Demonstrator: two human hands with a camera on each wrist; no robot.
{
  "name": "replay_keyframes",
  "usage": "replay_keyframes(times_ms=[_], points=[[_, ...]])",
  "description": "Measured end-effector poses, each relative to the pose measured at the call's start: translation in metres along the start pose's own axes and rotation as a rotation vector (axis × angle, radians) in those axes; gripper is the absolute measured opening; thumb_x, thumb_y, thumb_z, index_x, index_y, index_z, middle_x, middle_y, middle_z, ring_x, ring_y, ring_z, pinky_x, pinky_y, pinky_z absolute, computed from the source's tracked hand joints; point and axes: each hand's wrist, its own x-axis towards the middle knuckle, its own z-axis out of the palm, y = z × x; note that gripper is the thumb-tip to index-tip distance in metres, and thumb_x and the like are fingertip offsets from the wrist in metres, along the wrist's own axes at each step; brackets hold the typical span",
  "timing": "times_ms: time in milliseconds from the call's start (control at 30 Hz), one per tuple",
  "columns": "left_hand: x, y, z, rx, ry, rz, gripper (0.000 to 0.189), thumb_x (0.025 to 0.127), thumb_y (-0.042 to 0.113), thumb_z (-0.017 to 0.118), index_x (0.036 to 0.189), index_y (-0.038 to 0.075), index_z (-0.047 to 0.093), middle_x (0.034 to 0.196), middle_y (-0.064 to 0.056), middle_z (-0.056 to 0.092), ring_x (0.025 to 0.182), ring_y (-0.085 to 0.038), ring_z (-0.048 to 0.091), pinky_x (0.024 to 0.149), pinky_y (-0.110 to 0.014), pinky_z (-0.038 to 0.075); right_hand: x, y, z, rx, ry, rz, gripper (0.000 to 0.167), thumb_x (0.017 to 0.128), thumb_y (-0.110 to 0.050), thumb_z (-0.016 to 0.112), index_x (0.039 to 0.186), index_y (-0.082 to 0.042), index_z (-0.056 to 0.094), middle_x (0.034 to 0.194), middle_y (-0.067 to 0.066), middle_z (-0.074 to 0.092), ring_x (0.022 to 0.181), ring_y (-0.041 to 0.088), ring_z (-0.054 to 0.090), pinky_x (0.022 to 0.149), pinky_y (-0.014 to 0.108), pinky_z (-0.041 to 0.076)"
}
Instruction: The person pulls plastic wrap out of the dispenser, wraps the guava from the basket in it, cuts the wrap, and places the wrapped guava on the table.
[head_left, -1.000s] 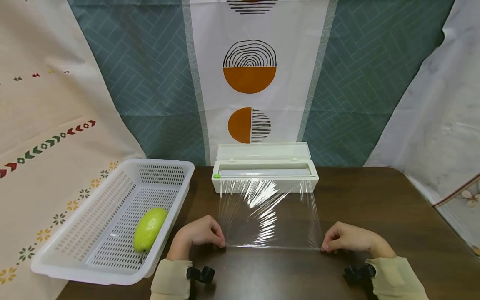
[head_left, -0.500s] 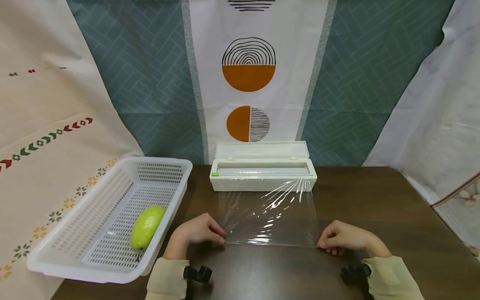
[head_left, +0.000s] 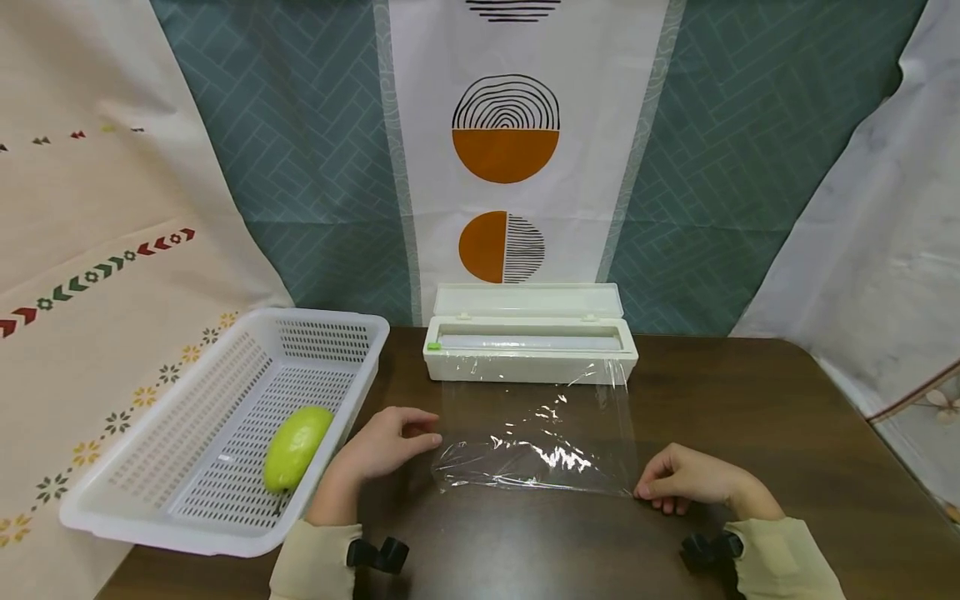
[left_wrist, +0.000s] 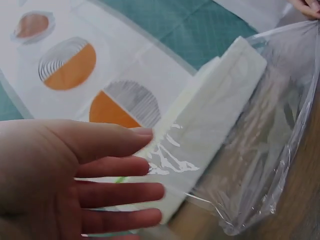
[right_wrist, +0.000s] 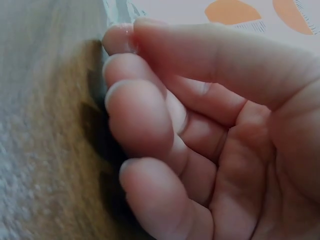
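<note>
A sheet of clear plastic wrap (head_left: 536, 433) runs from a white wrap dispenser box (head_left: 529, 367) toward the front of the table. My right hand (head_left: 693, 481) pinches the sheet's front right corner between thumb and index finger; the right wrist view shows the film at those fingertips (right_wrist: 119, 39). Off the sheet's left edge, my left hand (head_left: 386, 443) has its fingers extended and holds nothing. The left wrist view shows those fingers (left_wrist: 122, 195) spread beside the film. The sheet's front left corner lies loose and crumpled. The box lid (head_left: 528, 301) stands raised, with the roll (head_left: 528, 342) inside.
A white perforated basket (head_left: 187, 542) stands at the left of the dark wooden table (head_left: 525, 550), with a yellow-green fruit (head_left: 297, 448) inside it. A patterned cloth (head_left: 322, 125) hangs behind the box. A small green piece (head_left: 433, 346) sits at the box's left end.
My left hand has let go of the wrap's left corner and moved left and slightly away from me. That corner has slackened and crumpled. The right hand keeps its pinch, slightly further left.
</note>
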Motion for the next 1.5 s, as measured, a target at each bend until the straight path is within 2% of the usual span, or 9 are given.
replay_keyframes(times_ms=[133, 333, 500, 633, 733, 867, 1067, 1267, 1500], points=[[-0.001, 0.013, -0.003, -0.014, 0.098, -0.013, 0.034, 0.087, 0.025, 0.067, 0.116, 0.007, 0.066, 0.104, -0.005, 0.069, 0.092, -0.018, 0.063, 0.08, -0.031, 0.052, -0.001, 0.002, -0.001, 0.001, 0.002, -0.006, 0.02, 0.092, -0.018, 0.06, 0.09, -0.002, 0.072, 0.067, -0.006, 0.06, 0.057, 0.003, 0.055, 0.049, 0.026, 0.05], [-0.006, 0.034, -0.014, -0.012, 0.162, -0.008, 0.033, 0.087, 0.024, 0.067, 0.116, 0.008, 0.065, 0.106, -0.005, 0.069, 0.092, -0.019, 0.064, 0.079, -0.032, 0.053, -0.001, 0.004, -0.004, -0.001, 0.022, -0.034, 0.018, 0.091, -0.016, 0.061, 0.091, 0.0, 0.07, 0.071, -0.006, 0.065, 0.061, 0.005, 0.06, 0.05, 0.028, 0.052], [-0.011, 0.047, -0.027, 0.01, 0.214, 0.049, 0.032, 0.087, 0.024, 0.068, 0.116, 0.008, 0.065, 0.107, -0.007, 0.068, 0.088, -0.019, 0.065, 0.075, -0.031, 0.053, -0.001, 0.004, -0.005, 0.003, 0.035, -0.038, 0.016, 0.091, -0.014, 0.06, 0.092, 0.0, 0.068, 0.075, -0.003, 0.067, 0.062, 0.007, 0.062, 0.051, 0.03, 0.052], [-0.013, 0.053, -0.037, 0.042, 0.288, 0.105, 0.031, 0.086, 0.02, 0.069, 0.114, 0.007, 0.066, 0.101, -0.008, 0.069, 0.083, -0.018, 0.064, 0.074, -0.032, 0.053, 0.0, 0.004, -0.005, 0.005, 0.042, -0.028, 0.017, 0.091, -0.014, 0.06, 0.092, 0.0, 0.068, 0.075, -0.003, 0.067, 0.062, 0.006, 0.062, 0.051, 0.029, 0.052], [-0.013, 0.056, -0.043, 0.052, 0.322, 0.125, 0.03, 0.087, 0.018, 0.068, 0.114, 0.006, 0.065, 0.099, -0.009, 0.068, 0.082, -0.018, 0.061, 0.074, -0.034, 0.052, 0.0, 0.003, -0.005, 0.016, 0.045, -0.022, 0.017, 0.091, -0.014, 0.06, 0.092, 0.001, 0.068, 0.075, -0.004, 0.066, 0.062, 0.006, 0.062, 0.051, 0.028, 0.052], [-0.014, 0.057, -0.05, 0.067, 0.339, 0.125, 0.029, 0.087, 0.019, 0.067, 0.113, 0.007, 0.066, 0.097, -0.007, 0.067, 0.082, -0.018, 0.058, 0.073, -0.033, 0.05, 0.0, 0.002, -0.005, 0.033, 0.05, -0.017, 0.018, 0.091, -0.013, 0.06, 0.092, 0.003, 0.067, 0.074, -0.004, 0.065, 0.061, 0.006, 0.062, 0.051, 0.027, 0.052], [-0.02, 0.051, -0.055, 0.111, 0.369, 0.122, 0.026, 0.087, 0.017, 0.067, 0.11, 0.006, 0.067, 0.094, -0.005, 0.068, 0.083, -0.017, 0.059, 0.073, -0.031, 0.051, 0.0, 0.003, -0.001, 0.079, 0.06, -0.004, 0.018, 0.09, -0.012, 0.061, 0.094, 0.005, 0.066, 0.072, -0.003, 0.065, 0.06, 0.005, 0.061, 0.05, 0.025, 0.051], [-0.029, 0.042, -0.059, 0.127, 0.375, 0.056, 0.03, 0.088, 0.021, 0.066, 0.114, 0.006, 0.066, 0.105, -0.008, 0.068, 0.091, -0.022, 0.061, 0.079, -0.038, 0.051, 0.001, 0.005, 0.001, 0.104, 0.062, 0.004, 0.019, 0.09, -0.012, 0.06, 0.094, 0.007, 0.065, 0.07, -0.004, 0.064, 0.059, 0.005, 0.061, 0.05, 0.023, 0.051], [-0.035, 0.035, -0.065, 0.133, 0.416, 0.038, 0.031, 0.089, 0.021, 0.066, 0.116, 0.007, 0.065, 0.109, -0.012, 0.068, 0.093, -0.022, 0.063, 0.076, -0.03, 0.051, -0.001, 0.004, 0.0, 0.11, 0.056, 0.008, 0.021, 0.091, -0.013, 0.06, 0.095, 0.007, 0.064, 0.072, -0.003, 0.064, 0.061, 0.006, 0.062, 0.05, 0.024, 0.051]])
